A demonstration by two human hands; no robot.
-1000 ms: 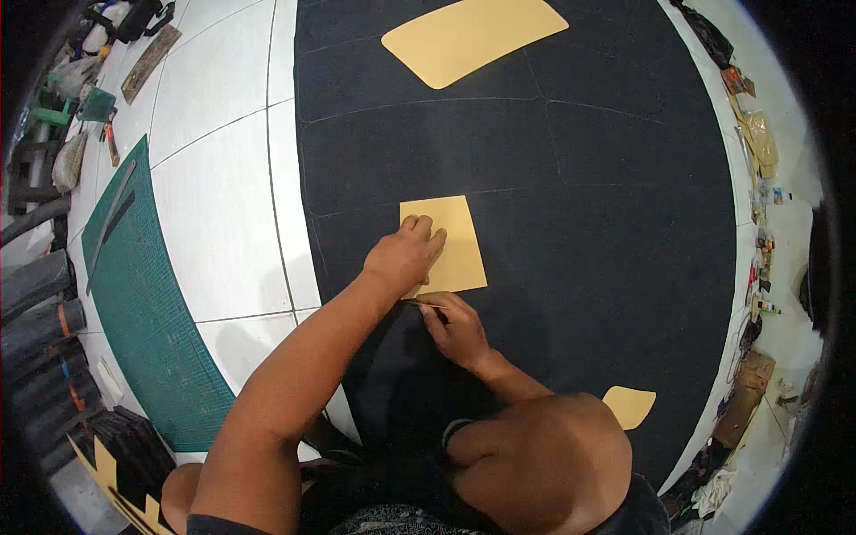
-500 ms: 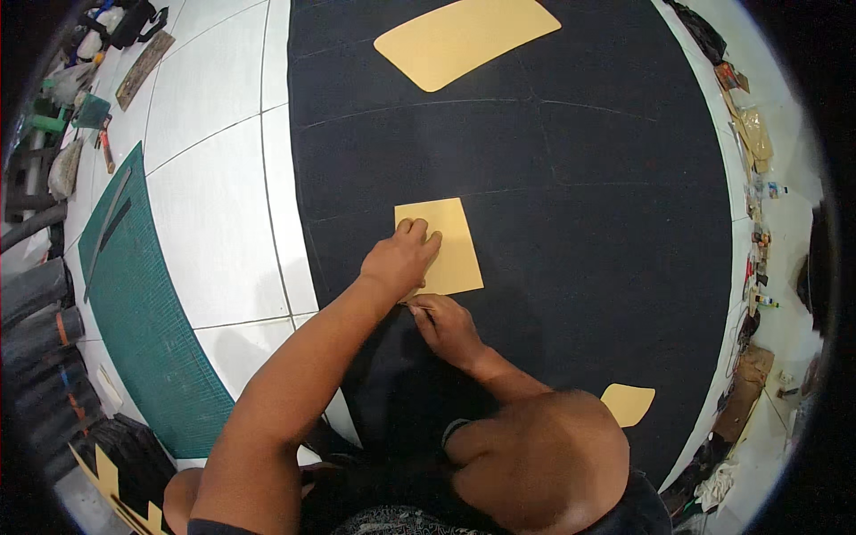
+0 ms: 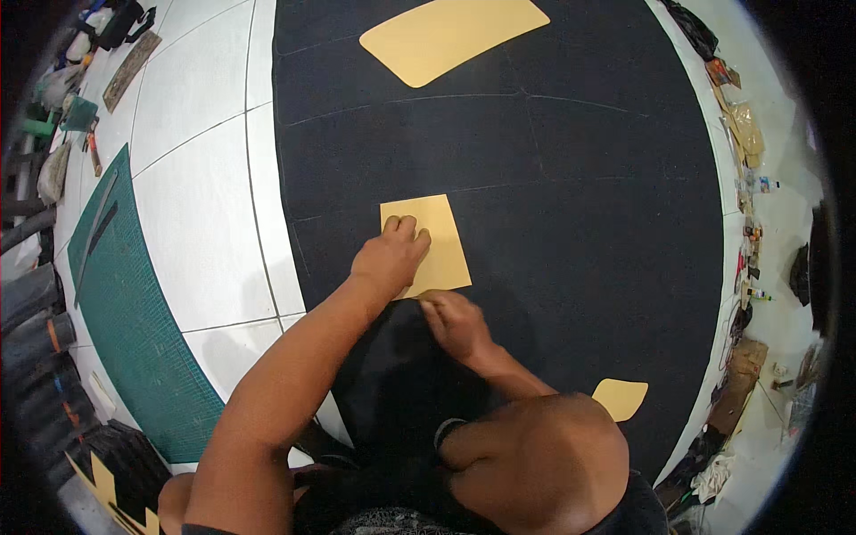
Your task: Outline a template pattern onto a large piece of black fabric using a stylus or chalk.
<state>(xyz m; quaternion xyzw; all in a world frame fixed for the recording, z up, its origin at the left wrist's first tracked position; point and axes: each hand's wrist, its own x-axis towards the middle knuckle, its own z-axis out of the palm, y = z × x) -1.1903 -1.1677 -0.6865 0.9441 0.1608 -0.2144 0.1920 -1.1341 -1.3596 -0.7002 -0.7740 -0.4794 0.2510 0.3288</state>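
A small tan rectangular piece lies on a large black sheet spread over the floor. My left hand presses down on the piece's lower left part, fingers together and pointing away from me. Just below the piece's near edge is my right hand, fingers curled and pinched against the black sheet. Whatever those fingers pinch is hidden. My knee fills the lower middle of the view.
A big tan piece with rounded corners lies at the far end of the black sheet, and a small tan piece near my right knee. A green cutting mat lies on the white tiles to the left. Tools and clutter line both sides.
My right hand has shifted slightly along the near edge of the tan piece. The left hand stays pressed on the piece.
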